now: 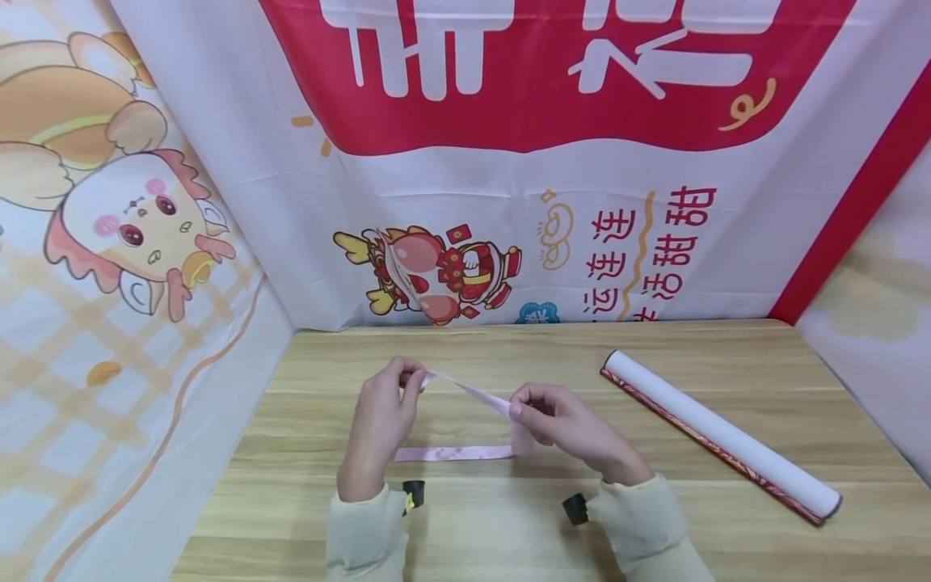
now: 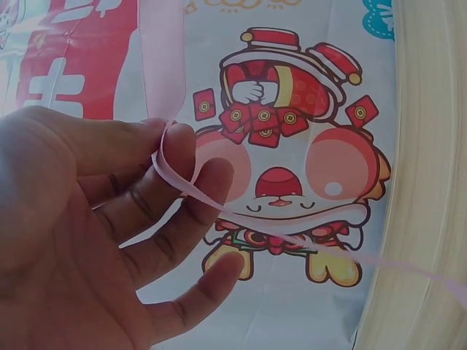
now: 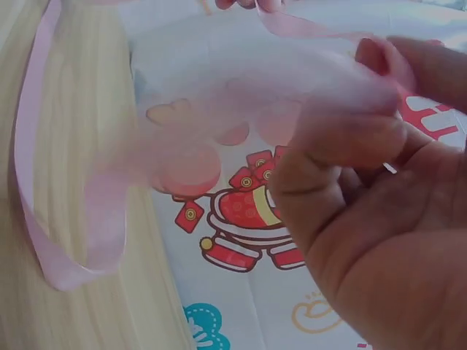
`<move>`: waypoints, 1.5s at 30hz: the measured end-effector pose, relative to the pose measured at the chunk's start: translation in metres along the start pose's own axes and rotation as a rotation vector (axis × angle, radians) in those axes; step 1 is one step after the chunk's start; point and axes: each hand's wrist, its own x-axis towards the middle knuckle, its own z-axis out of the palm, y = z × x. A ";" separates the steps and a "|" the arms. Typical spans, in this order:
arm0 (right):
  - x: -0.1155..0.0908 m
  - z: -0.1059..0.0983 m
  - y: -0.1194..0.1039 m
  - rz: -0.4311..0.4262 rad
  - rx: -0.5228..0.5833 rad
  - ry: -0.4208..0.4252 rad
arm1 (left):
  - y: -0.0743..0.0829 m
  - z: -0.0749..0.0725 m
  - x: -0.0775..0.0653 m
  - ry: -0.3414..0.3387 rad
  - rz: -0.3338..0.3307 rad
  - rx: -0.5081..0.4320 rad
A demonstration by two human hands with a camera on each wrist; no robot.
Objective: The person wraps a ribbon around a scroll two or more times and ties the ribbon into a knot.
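Note:
A pale pink ribbon (image 1: 458, 453) runs between both hands above the wooden table, and its lower length lies along the tabletop. My left hand (image 1: 383, 422) pinches one part of it between thumb and index finger; the other fingers are loosely bent in the left wrist view. Part of the ribbon (image 2: 162, 58) passes up from that pinch and another part trails to the right. With thumb and forefinger, my right hand (image 1: 570, 428) pinches the ribbon farther along. From there a blurred stretch drops to a bend of ribbon (image 3: 106, 226) near the table.
A white roll (image 1: 720, 432) with a red patterned edge lies slantwise on the right of the wooden table (image 1: 291, 517). Behind the table hangs a printed red and white cloth (image 1: 436, 178); another printed cloth (image 1: 211, 420) borders the left side.

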 end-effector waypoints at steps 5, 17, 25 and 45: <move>0.002 0.001 0.000 -0.044 -0.040 0.042 | -0.001 -0.001 0.000 0.018 -0.003 0.007; 0.003 0.000 -0.003 -0.029 -0.071 0.159 | -0.015 -0.008 -0.003 -0.158 -0.117 0.245; 0.003 0.007 -0.001 -0.102 -0.078 0.061 | 0.012 0.012 -0.005 -0.309 0.102 -0.103; 0.000 0.003 -0.003 -0.190 -0.073 0.034 | 0.032 0.030 -0.008 -0.629 0.227 -0.296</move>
